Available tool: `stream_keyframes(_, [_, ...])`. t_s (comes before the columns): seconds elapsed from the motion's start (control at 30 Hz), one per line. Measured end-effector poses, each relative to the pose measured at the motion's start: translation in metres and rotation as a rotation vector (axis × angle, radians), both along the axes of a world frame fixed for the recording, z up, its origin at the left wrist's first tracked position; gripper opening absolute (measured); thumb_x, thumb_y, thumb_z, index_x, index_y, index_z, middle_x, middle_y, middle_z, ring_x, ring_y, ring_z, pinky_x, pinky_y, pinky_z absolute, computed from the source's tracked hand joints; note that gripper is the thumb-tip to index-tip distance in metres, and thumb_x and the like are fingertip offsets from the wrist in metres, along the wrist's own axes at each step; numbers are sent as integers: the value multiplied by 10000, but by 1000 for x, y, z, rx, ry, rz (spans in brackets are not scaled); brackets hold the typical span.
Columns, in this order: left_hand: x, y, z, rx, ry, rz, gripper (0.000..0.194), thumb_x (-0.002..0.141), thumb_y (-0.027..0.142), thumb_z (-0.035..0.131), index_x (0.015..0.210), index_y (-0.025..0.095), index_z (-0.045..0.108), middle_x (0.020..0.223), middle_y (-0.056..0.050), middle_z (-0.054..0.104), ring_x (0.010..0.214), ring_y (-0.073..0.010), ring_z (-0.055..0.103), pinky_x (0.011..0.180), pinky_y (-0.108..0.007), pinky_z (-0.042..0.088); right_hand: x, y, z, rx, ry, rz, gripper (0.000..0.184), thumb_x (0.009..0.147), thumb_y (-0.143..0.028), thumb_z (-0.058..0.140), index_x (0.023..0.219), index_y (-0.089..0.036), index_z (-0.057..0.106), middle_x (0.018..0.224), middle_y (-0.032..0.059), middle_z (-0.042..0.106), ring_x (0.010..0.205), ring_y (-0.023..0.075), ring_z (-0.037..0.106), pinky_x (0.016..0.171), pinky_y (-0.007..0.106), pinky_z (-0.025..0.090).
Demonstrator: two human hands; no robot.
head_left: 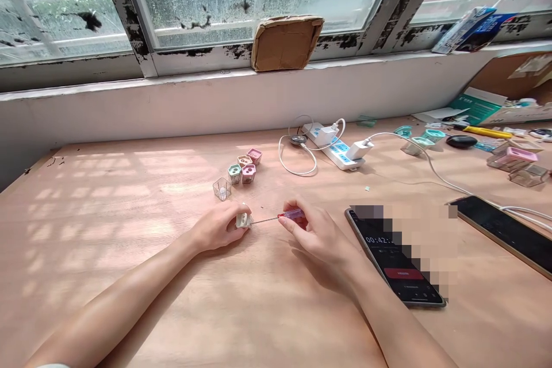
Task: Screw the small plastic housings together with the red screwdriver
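Observation:
My left hand (219,227) is closed round a small cream-white plastic lid (243,219) with holes in it, held low over the table. In my right hand (317,230) is a screwdriver (293,214) with a clear purple-red handle. Its thin metal shaft points left, and the tip meets the lid's right side. Just beyond my left hand stands a clear open container (222,189) with a whitish thing inside. Behind it sit several small lidded containers, among them a green-topped one (235,172) and a pink-topped one (248,173).
A timer phone (397,259) lies right of my right forearm, a second phone (509,236) farther right. A white power strip (334,146) with chargers and cables is at the back. More containers (513,158), a yellow cutter (487,131) and a cardboard box (513,83) crowd the far right.

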State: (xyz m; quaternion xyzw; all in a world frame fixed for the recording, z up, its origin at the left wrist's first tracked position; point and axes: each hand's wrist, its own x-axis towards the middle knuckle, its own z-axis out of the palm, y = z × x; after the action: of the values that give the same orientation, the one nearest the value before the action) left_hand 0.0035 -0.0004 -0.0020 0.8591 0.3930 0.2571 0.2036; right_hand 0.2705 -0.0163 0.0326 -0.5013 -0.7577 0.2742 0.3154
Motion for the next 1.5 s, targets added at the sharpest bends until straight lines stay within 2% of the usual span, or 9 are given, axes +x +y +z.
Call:
stream_keyframes(0.27, [-1,0,-2,21,-9,-11,279,888,248,651,1164,246,602,1092,-42,698,950,-192,653,857,-304,513,1,-1,4,-1,-23,12,225,953,-372,569,787,-226,611,697,16,673,636,178,609,598,297,441])
stream_keyframes(0.5, [0,0,1,26,-25,-30,271,889,225,643,1156,233,601,1077,-41,705,956,-192,656,876,-305,512,-2,-3,2,-18,40,33,70,924,-289,569,892,-229,585,787,19,701,677,176,641,606,280,459])
stream_keyframes(0.7, [0,0,1,62,-48,-36,245,894,221,636,1137,225,602,1076,-47,708,949,-189,663,856,-295,517,-2,-4,1,8,-5,15,253,951,-381,577,761,-215,563,637,-6,608,584,149,550,564,276,404])
stream_keyframes(0.77, [1,-1,0,68,-55,-46,241,898,218,632,1136,225,599,1091,-49,707,958,-188,662,863,-296,516,-1,-4,0,14,-17,21,252,957,-386,564,772,-215,549,622,-16,579,569,142,523,552,274,387])
stream_keyframes(0.93, [1,0,-1,58,-55,-41,229,904,230,626,1132,228,601,1070,-47,701,922,-181,654,830,-289,513,-1,-4,-1,-22,34,49,107,947,-316,553,892,-225,538,703,-19,605,603,140,554,567,264,412])
stream_keyframes(1.07, [0,-1,1,54,-37,-29,214,908,237,617,1121,221,608,996,-41,685,862,-171,639,784,-278,501,-3,-3,0,-32,97,21,157,936,-331,560,825,-220,543,726,5,642,652,162,604,608,278,445])
stream_keyframes(1.2, [-1,-2,2,56,1,-26,202,915,238,602,1115,220,610,917,-22,659,743,-143,596,689,-251,470,-4,-1,-2,-26,88,-28,244,921,-387,592,755,-215,542,680,10,628,623,164,578,589,288,426])
stream_keyframes(1.37, [-2,-2,1,49,-37,-39,200,928,254,599,1126,227,607,1053,-45,684,825,-151,633,738,-254,493,-3,-2,-6,-39,148,48,97,915,-312,586,909,-222,551,699,-23,579,605,139,544,551,260,405])
stream_keyframes(1.5, [-2,-1,1,41,-47,-50,224,913,216,592,1137,230,596,1118,-47,692,926,-170,658,819,-276,507,-5,-1,-8,-40,209,30,85,918,-288,572,874,-219,548,747,-6,604,647,143,574,573,259,431])
